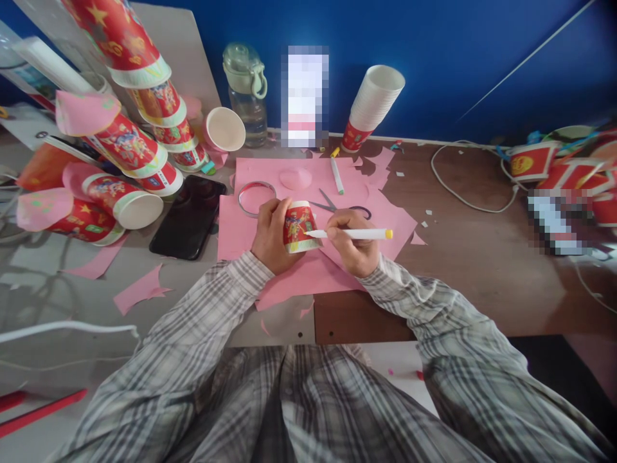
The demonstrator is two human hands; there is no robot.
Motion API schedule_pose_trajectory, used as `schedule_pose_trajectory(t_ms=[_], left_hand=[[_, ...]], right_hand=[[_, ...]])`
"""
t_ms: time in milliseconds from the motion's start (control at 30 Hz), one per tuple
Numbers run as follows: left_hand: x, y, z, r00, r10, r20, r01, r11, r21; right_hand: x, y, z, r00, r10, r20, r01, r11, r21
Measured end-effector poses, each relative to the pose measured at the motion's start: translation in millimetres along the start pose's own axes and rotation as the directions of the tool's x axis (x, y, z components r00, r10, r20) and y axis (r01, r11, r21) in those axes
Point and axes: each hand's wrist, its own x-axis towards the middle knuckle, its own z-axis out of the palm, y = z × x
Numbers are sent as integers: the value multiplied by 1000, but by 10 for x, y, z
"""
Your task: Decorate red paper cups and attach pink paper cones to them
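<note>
My left hand [270,235] grips a small red printed paper cup [299,226], held upside down on a pink paper sheet [289,270]. My right hand [353,243] holds a white marker with a yellow end [359,234], its tip touching the cup's side. Just behind the hands lie scissors [337,206], a clear tape ring [256,197], a pink paper circle [295,178] and a second marker [337,175].
A black phone [187,217] lies to the left beside piled red cups with pink paper caps [110,167]. A water bottle [245,90] and a stack of white cups [373,106] stand at the blue wall. More cups [563,170] and a white cable [463,193] lie at right.
</note>
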Motion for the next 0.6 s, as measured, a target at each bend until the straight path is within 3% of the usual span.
schedule_pose_trajectory(t_ms=[600], left_hand=[[-10,-24,5,998,24,61,-26,999,47]], right_hand=[[45,-48,22,997,76,-5,-76,996,-45]])
